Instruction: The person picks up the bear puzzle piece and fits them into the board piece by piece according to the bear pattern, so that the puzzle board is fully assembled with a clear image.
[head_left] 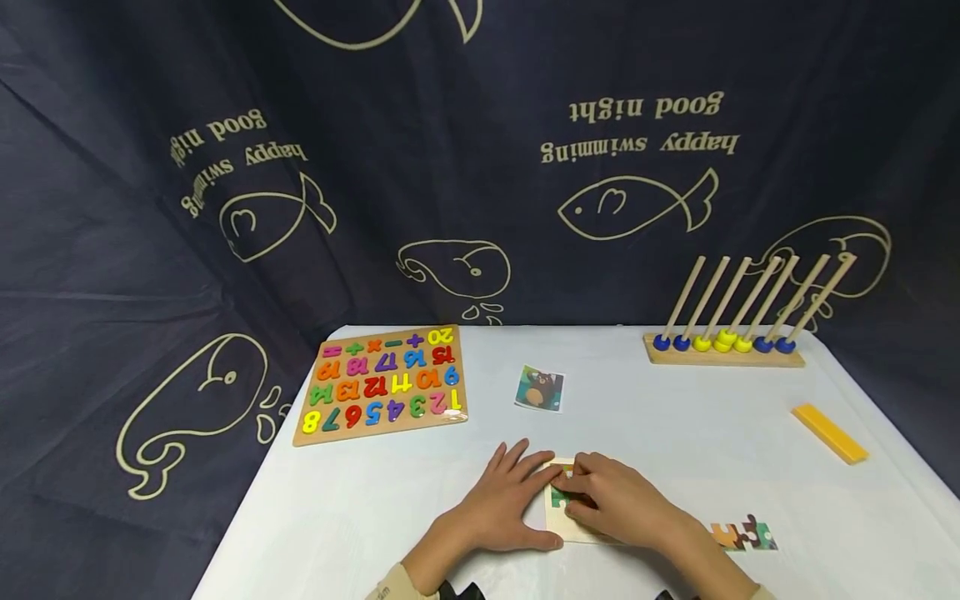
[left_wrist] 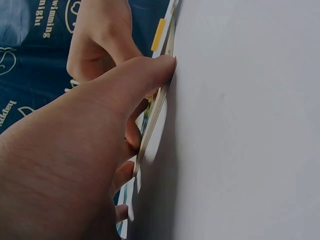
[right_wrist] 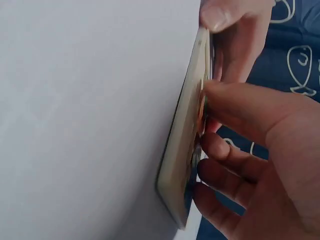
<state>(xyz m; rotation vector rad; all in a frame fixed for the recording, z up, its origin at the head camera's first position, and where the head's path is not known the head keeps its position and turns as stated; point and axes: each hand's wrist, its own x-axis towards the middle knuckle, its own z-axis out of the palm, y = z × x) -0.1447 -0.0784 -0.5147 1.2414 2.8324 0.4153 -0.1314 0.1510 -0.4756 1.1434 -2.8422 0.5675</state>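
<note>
A small wooden puzzle board [head_left: 573,531] lies near the front of the white table, with green jigsaw pieces [head_left: 558,497] in its upper left part. My left hand [head_left: 504,500] rests along the board's left side, fingers spread, its thumb at the lower left corner. Over the middle of the board, my right hand [head_left: 622,502] has its fingers curled and pinches a puzzle piece [right_wrist: 201,109], mostly hidden by thumb and fingers. To the right of the board, partly behind the right forearm, lie several loose pieces [head_left: 742,535] in orange, brown and green.
A picture card [head_left: 540,389] with a brown animal lies beyond the board. At the back left is a number board [head_left: 382,387]. A bead rack [head_left: 723,357] with upright pegs stands at the back right, a yellow block [head_left: 830,433] nearer. Dark printed cloth [head_left: 450,167] hangs behind.
</note>
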